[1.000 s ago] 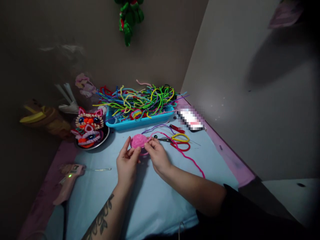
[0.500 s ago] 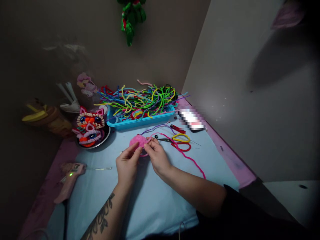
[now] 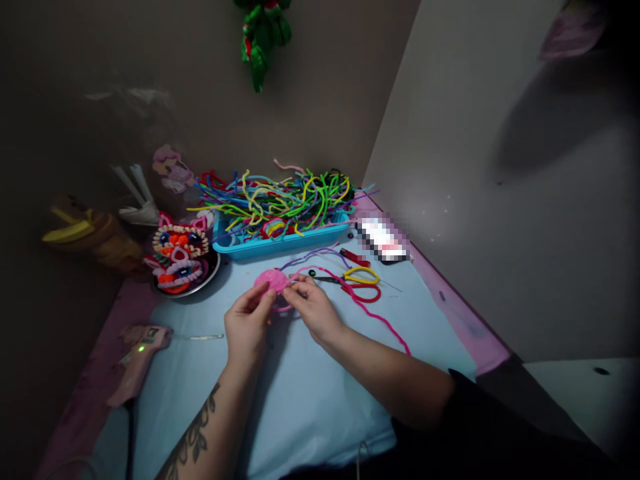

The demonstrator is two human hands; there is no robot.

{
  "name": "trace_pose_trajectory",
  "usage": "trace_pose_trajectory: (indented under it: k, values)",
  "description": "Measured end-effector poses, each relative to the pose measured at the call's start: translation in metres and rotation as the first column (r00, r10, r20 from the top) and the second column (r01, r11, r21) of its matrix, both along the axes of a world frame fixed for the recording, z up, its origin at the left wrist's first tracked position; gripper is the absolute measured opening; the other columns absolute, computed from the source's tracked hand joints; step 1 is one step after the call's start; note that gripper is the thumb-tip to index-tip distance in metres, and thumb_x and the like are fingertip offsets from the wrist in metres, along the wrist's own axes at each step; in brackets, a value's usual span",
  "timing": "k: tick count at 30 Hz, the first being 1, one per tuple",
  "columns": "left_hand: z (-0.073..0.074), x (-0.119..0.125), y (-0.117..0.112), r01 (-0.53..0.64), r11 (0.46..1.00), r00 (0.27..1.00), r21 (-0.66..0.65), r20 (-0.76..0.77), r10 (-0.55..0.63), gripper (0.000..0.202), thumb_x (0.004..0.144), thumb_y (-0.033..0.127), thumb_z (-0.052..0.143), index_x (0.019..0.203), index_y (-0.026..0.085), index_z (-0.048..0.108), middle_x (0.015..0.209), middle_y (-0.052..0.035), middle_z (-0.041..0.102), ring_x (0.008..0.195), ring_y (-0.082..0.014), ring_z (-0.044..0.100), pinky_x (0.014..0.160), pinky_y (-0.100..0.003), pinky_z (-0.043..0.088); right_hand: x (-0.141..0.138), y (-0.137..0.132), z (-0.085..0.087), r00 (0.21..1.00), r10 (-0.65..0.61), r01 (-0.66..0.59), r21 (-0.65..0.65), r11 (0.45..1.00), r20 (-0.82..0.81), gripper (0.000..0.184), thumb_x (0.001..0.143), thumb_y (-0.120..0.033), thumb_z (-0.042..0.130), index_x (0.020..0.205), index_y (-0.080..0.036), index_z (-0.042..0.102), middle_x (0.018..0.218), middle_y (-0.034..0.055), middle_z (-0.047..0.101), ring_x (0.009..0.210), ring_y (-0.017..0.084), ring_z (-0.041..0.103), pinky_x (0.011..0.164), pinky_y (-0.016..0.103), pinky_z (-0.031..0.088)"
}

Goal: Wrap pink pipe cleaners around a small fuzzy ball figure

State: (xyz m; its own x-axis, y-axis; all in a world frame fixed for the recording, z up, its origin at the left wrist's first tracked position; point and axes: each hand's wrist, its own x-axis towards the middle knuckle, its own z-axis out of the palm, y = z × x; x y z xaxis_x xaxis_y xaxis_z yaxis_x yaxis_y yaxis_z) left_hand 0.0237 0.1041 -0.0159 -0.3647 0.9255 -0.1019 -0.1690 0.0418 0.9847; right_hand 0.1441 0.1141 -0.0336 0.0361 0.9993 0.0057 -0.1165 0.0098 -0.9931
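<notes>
My left hand (image 3: 246, 327) pinches a round, fuzzy pink piece of pipe cleaner (image 3: 273, 280) between thumb and fingers, just above the table. On its right side, my right hand (image 3: 316, 311) has thumb and fingertips closed at the edge of this piece, where a thin pink strand seems to sit; the fingers partly hide it. A long, darker pink pipe cleaner (image 3: 385, 321) trails over the table to the right, crossing the scissors. Those scissors (image 3: 329, 279), with one yellow and one red handle, lie just beyond my right hand.
A blue tray (image 3: 285, 245) heaped with colourful pipe cleaners (image 3: 280, 197) stands at the back. Left of it, a bowl (image 3: 214, 277) holds fuzzy animal faces (image 3: 180, 240). A pink glue gun (image 3: 137, 373) with a green light lies front left. A phone (image 3: 383, 240) rests at the right edge.
My left hand and the round pink piece have shifted slightly left. My right hand's fingers have moved a little left too, staying at the piece's edge.
</notes>
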Motion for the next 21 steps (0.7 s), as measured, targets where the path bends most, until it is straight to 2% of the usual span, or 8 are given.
trace_pose_trajectory:
  k: [4, 7, 9, 11, 14, 16, 18, 21]
  values:
    - [0.000, -0.012, 0.006, -0.070, 0.997, 0.994, -0.016, 0.084, 0.071, 0.048, 0.054, 0.035, 0.088, 0.094, 0.013, 0.075, 0.072, -0.0050, 0.069, 0.044, -0.0041, 0.043, 0.039, -0.017, 0.030, 0.018, -0.001, 0.018, 0.962, 0.100, -0.134, 0.122, 0.983, 0.253, 0.015, 0.079, -0.035, 0.065, 0.072, -0.023, 0.070, 0.089, 0.0044, 0.062, 0.088, 0.020, 0.059, 0.075, 0.032, 0.045]
    - [0.002, -0.018, 0.009, -0.086, 0.996, 0.990, -0.030, 0.113, 0.089, 0.053, 0.051, 0.035, 0.089, 0.097, 0.010, 0.074, 0.072, -0.0046, 0.069, 0.045, -0.0031, 0.043, 0.040, -0.016, 0.029, 0.037, 0.003, 0.029, 0.897, -0.079, -0.054, 0.285, 0.957, 0.435, 0.017, 0.084, -0.031, 0.059, 0.072, -0.023, 0.067, 0.075, 0.0026, 0.062, 0.077, 0.019, 0.058, 0.071, 0.032, 0.043]
    - [0.005, -0.021, 0.010, -0.089, 0.995, 0.988, -0.033, 0.128, 0.092, 0.054, 0.050, 0.034, 0.089, 0.096, 0.010, 0.074, 0.070, -0.0036, 0.068, 0.043, -0.0020, 0.041, 0.040, -0.016, 0.027, 0.048, 0.008, 0.030, 0.781, -0.178, -0.016, 0.304, 0.952, 0.599, 0.016, 0.081, -0.033, 0.063, 0.093, -0.023, 0.068, 0.082, 0.0038, 0.064, 0.078, 0.021, 0.058, 0.071, 0.033, 0.042]
    - [0.008, -0.024, 0.010, -0.080, 0.997, 0.984, -0.025, 0.156, 0.083, 0.053, 0.048, 0.034, 0.089, 0.094, 0.010, 0.074, 0.068, -0.0025, 0.067, 0.041, -0.0009, 0.038, 0.039, -0.016, 0.025, 0.056, 0.015, 0.026, 0.601, -0.145, -0.044, 0.214, 0.976, 0.786, 0.036, 0.077, -0.037, 0.070, 0.109, -0.023, 0.065, 0.090, 0.0067, 0.067, 0.082, 0.024, 0.059, 0.071, 0.034, 0.041]
    - [0.013, -0.028, 0.012, -0.080, 0.997, 0.972, 0.006, 0.222, 0.077, 0.050, 0.047, 0.032, 0.090, 0.089, 0.012, 0.073, 0.065, -0.0007, 0.066, 0.038, 0.0000, 0.036, 0.037, -0.015, 0.023, 0.063, 0.023, 0.019, 0.324, 0.000, -0.081, 0.028, 0.996, 0.946, 0.021, 0.081, -0.035, 0.066, 0.096, -0.022, 0.069, 0.091, 0.0109, 0.070, 0.083, 0.027, 0.062, 0.067, 0.033, 0.037]
    - [0.018, -0.033, 0.013, -0.122, 0.992, 0.960, 0.033, 0.258, 0.109, 0.047, 0.045, 0.029, 0.090, 0.086, 0.013, 0.073, 0.062, 0.0010, 0.064, 0.038, 0.0002, 0.035, 0.037, -0.015, 0.023, 0.067, 0.026, 0.019, 0.226, 0.036, -0.060, -0.023, 0.998, 0.973, 0.015, 0.086, -0.031, 0.058, 0.086, -0.021, 0.070, 0.088, 0.0114, 0.071, 0.079, 0.026, 0.063, 0.063, 0.033, 0.035]
    - [0.024, -0.041, 0.015, -0.185, 0.981, 0.945, 0.063, 0.286, 0.159, 0.045, 0.043, 0.024, 0.090, 0.083, 0.014, 0.072, 0.060, 0.0028, 0.062, 0.038, 0.0001, 0.035, 0.036, -0.014, 0.023, 0.071, 0.027, 0.021, 0.202, 0.015, -0.019, -0.011, 1.000, 0.979, 0.017, 0.087, -0.029, 0.054, 0.083, -0.022, 0.070, 0.086, 0.0108, 0.072, 0.077, 0.025, 0.063, 0.061, 0.032, 0.032]
    - [0.032, -0.055, 0.019, -0.276, 0.952, 0.922, 0.130, 0.316, 0.224, 0.043, 0.041, 0.020, 0.090, 0.080, 0.015, 0.072, 0.058, 0.0049, 0.060, 0.038, -0.0001, 0.035, 0.035, -0.014, 0.022, 0.079, 0.029, 0.027, 0.252, -0.014, 0.028, 0.007, 1.000, 0.968, 0.015, 0.084, -0.032, 0.058, 0.081, -0.023, 0.070, 0.078, 0.0076, 0.070, 0.071, 0.022, 0.061, 0.057, 0.030, 0.029]
